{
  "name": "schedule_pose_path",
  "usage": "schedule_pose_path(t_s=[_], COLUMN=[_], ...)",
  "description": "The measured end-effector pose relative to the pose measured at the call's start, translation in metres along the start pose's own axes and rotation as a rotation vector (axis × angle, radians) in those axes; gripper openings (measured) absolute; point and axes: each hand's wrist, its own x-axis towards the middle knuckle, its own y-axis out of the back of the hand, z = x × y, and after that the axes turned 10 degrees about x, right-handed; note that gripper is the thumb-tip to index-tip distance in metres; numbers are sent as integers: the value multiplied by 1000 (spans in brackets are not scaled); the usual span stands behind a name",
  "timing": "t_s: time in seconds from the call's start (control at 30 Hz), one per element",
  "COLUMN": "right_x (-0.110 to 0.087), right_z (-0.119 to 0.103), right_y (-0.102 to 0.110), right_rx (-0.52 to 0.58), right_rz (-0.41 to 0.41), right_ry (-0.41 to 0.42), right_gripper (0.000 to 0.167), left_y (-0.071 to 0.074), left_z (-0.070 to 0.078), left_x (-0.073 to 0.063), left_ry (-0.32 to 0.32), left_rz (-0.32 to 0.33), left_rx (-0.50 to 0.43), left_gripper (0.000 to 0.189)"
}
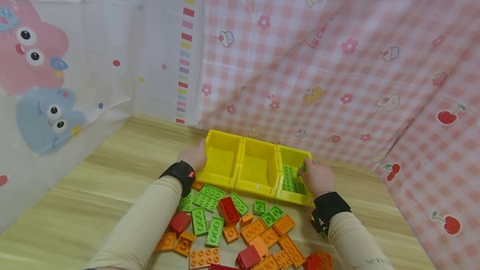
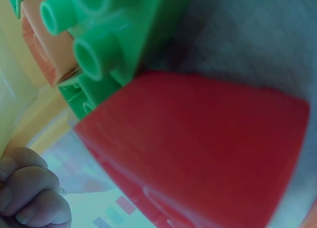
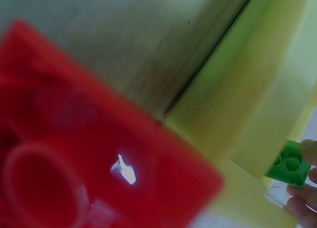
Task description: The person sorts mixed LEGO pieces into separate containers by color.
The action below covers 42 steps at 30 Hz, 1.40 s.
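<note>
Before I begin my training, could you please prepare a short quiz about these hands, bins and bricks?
1. Which colour is the building brick in the right hand: a) orange, b) red, c) green?
2. True or false: the left hand is inside the middle bin.
3. Which of the three yellow bins holds green building bricks?

Key: 1. c. 2. False; the left hand is beside the left bin. 3. The right bin.

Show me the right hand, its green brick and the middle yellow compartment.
Right hand (image 1: 319, 177), head view: its back.
Green brick (image 3: 288, 165), right wrist view: broad face.
Middle yellow compartment (image 1: 258, 171), head view: bare inside.
</note>
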Motion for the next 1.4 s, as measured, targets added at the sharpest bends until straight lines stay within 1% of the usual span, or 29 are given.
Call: schedule_pose_path(t_s=[0.07,0.17,0.3,0.4,0.47,0.57,0.6,0.67,0.8,0.87,0.93,1.03,1.23,1.27,1.33,1.4], right_x=[2,2,2,4,5,6,6,5,4,5,6,6,4,3,2,0], right_z=[2,5,8,7,5,0,-1,-4,-5,-4,-4,-4,-3,-2,1,4], right_y=[-6,-16,-27,-31,-31,-31,-31,-31,-32,-31,-29,-26,-24,-24,-23,-23], right_rx=[-37,-71,-102,-122,-149,-194,-210,-234,-271,-275,-267,-246,-218,-201,-126,-40], right_rz=[25,27,21,23,5,-48,-71,-122,-248,-311,-356,-385,-367,-345,-282,-193], right_ry=[33,50,54,48,40,25,22,13,14,21,35,54,83,83,61,34], right_gripper=[28,31,31,28,26,22,20,15,7,9,14,14,12,11,12,21], left_y=[-3,-7,-7,-5,-3,-4,-4,-6,-8,-7,-6,-5,-4,-4,-5,-5], left_z=[-1,-2,-2,-3,-3,-4,-4,-5,-5,-5,-5,-5,-3,-3,-4,-5], left_x=[1,2,1,1,2,3,3,4,5,5,4,2,1,1,2,2], left_ry=[3,14,27,46,53,69,59,57,38,32,23,10,18,16,10,-5], left_rz=[-1,9,18,11,6,7,4,10,6,0,-4,-9,-27,-27,-29,-27], left_rx=[1,-14,-58,-97,-111,-127,-107,-99,-77,-73,-63,-41,-33,-31,-24,-16], left_gripper=[52,52,52,54,55,56,55,55,54,54,53,53,54,54,54,54])
